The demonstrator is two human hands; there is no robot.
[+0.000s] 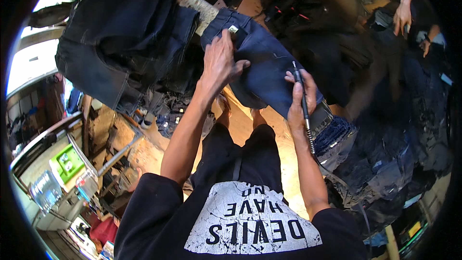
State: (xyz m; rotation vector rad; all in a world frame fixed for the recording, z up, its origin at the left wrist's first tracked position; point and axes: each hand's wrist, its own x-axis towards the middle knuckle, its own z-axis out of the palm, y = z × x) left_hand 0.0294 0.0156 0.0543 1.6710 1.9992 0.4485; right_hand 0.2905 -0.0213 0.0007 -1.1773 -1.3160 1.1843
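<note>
A dark blue denim garment [260,50], likely trousers, lies across the support in front of me. On its waistband end rests my left hand [221,60], thumb spread away and fingers reaching to a small pale tag [233,29]. My right hand [310,91] grips a slim black rotary tool handpiece [305,110] like a pen. Its thin metal tip points away from me, above the far right part of the denim. A coiled spring sleeve and a cable run from its near end along my right forearm.
Dark denim garments [120,33] are piled at left. More dark cloth [394,130] is heaped at right. At upper right are another person's hands [403,18]. A green tray [67,163] and clear water jug [45,190] stand at lower left.
</note>
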